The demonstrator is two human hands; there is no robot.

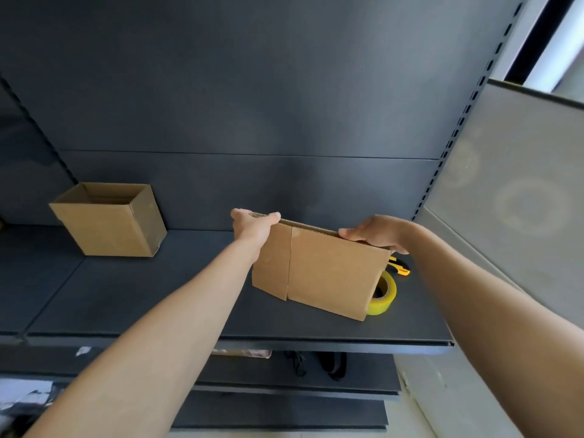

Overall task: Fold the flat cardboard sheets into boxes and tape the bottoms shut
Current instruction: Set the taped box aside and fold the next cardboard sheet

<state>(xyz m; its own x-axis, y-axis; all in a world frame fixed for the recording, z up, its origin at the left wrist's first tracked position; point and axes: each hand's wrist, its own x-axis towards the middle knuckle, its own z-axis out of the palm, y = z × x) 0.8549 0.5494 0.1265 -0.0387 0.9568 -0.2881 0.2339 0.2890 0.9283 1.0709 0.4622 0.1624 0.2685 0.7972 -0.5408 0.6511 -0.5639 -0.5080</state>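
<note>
Both my hands, left hand [252, 226] and right hand [376, 233], pinch the cardboard box [319, 270] by its top edge above the shelf [158, 295]; lowering it could knock the tape roll [384, 294] just behind.

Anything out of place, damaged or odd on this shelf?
Nothing stands out. The finished box stands open-topped at the left of the shelf. Both hands, left and right, hold the cardboard sheet by its top edge. The yellow tape roll and utility knife lie behind it.
</note>
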